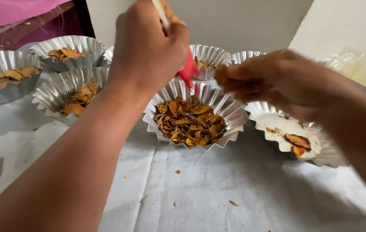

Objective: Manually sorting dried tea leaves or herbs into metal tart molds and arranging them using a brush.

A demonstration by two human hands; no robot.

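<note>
Above the middle foil dish, the left hand is closed around a tool with a pale handle and red tip, the tip hanging just over the dish's far rim, while the right hand pinches a small orange-brown chip between its fingertips. That dish is heaped with dried orange-brown chips. Just right, another fluted dish holds only a few scraps; more filled dishes stand left on the white cloth.

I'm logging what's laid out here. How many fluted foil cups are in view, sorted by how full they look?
Heaped with orange-brown chips: 1
Partly filled with chips: 4
Nearly empty, a few pieces: 1
Contents hidden behind the hands: 2
Total: 8
</note>
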